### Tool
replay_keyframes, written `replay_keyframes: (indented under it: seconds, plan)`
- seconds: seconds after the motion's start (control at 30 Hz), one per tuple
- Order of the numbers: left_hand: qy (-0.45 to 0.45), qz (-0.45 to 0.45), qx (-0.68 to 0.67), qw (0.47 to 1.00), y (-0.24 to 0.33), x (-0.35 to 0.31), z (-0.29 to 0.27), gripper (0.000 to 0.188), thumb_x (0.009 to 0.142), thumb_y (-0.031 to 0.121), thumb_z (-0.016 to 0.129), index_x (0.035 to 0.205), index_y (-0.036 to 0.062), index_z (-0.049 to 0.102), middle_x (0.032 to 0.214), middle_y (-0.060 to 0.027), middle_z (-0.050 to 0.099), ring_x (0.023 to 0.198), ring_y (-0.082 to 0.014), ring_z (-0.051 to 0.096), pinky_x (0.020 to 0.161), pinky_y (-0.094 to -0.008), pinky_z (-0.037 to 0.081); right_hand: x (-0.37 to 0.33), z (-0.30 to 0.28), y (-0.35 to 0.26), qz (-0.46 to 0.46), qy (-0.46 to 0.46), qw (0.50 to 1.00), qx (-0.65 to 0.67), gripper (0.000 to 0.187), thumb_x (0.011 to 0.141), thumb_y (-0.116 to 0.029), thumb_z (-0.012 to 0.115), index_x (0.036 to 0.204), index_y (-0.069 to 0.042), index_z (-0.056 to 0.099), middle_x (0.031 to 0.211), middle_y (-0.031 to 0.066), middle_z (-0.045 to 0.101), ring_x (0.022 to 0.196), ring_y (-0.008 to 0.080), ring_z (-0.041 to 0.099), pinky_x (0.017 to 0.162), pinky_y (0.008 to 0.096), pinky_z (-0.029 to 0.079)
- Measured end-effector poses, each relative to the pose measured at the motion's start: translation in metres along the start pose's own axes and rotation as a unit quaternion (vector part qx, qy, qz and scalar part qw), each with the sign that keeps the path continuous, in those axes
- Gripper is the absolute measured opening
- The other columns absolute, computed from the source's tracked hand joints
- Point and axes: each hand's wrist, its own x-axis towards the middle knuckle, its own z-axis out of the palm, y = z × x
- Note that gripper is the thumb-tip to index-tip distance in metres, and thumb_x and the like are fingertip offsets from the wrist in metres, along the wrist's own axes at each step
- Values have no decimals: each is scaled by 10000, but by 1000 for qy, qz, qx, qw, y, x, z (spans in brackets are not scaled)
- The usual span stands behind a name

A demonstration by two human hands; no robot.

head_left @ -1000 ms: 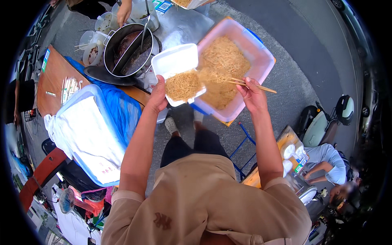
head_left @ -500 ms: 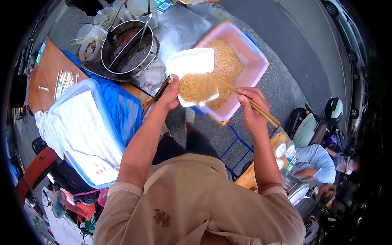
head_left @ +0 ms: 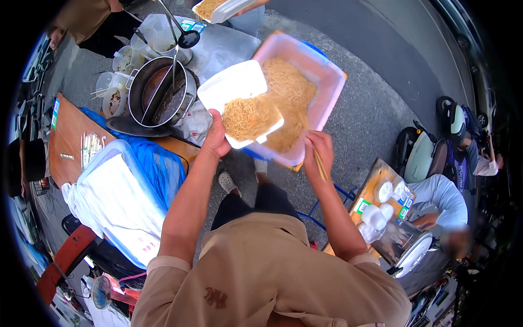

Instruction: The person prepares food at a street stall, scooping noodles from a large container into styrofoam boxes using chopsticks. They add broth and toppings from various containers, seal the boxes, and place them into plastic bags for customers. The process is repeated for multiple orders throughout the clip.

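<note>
My left hand [head_left: 217,137] grips the left edge of a white foam takeaway box [head_left: 231,86], its lid folded back. A mound of thin yellow noodles [head_left: 248,117] fills the box's near half. In my right hand [head_left: 318,151], closed fingers hold a pair of chopsticks [head_left: 321,165] whose tips point into a pink plastic tub [head_left: 333,90]. More noodles [head_left: 289,82] lie loose in that tub, just right of the box. The box overlaps the tub's left side and hides part of it.
A divided pot [head_left: 187,101] of dark sauces stands left, by several plastic tubs [head_left: 126,59]. Another person holds a noodle box [head_left: 231,10] at the top, near a black ladle [head_left: 189,39]. A white cloth [head_left: 117,191] covers a blue bin; cups [head_left: 376,216] stand right.
My right hand has come down and left, with the chopsticks now steeper. The box has shifted slightly left. Another noodle box and a raised ladle have appeared at the top.
</note>
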Motion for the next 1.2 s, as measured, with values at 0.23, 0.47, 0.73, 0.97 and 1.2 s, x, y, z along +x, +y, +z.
replay_keyframes:
  seconds: [0.23, 0.47, 0.73, 0.97, 1.2]
  plan:
    - [23, 14, 31, 999, -16, -26, 30, 1155, 792, 886, 408, 1590, 65, 258, 1590, -138, 405, 1436, -309, 446, 1162, -487, 416, -17, 47, 18, 469, 70, 717, 510, 238, 1046, -193, 605, 1141, 21, 647, 1117, 116, 652, 1059, 199, 654, 929, 309, 555]
    - [13, 42, 11, 999, -11, -61, 30, 1203, 756, 904, 434, 1588, 54, 256, 1589, -143, 406, 1435, -303, 449, 1159, -481, 418, -13, 19, -72, 79, 18, 983, 166, 185, 1028, -154, 601, 1072, 13, 666, 1155, 167, 646, 1133, 250, 624, 1003, 355, 516]
    - [-33, 56, 0, 998, 26, -90, -2, 1137, 781, 863, 460, 1539, 21, 354, 1499, -151, 514, 1383, -271, 511, 1139, -450, 445, 10, 27, -151, -188, -184, 956, 133, 139, 901, -4, 724, 1039, 8, 721, 1071, 163, 654, 987, 306, 686, 825, 349, 561]
    - [-49, 52, 7, 997, 44, -102, -21, 1199, 750, 927, 369, 1547, 32, 368, 1535, -147, 487, 1413, -263, 483, 1177, -423, 393, 101, 22, -211, -197, -317, 925, 76, 78, 927, -60, 708, 980, -2, 712, 953, 141, 675, 840, 283, 680, 731, 350, 540]
    - [-57, 85, -37, 994, 66, -111, -11, 1212, 737, 938, 357, 1574, 62, 318, 1559, -149, 455, 1421, -288, 473, 1158, -470, 417, 81, 22, -217, -93, -265, 940, 191, 167, 985, -149, 692, 1037, 9, 701, 985, 105, 686, 871, 190, 664, 778, 305, 534]
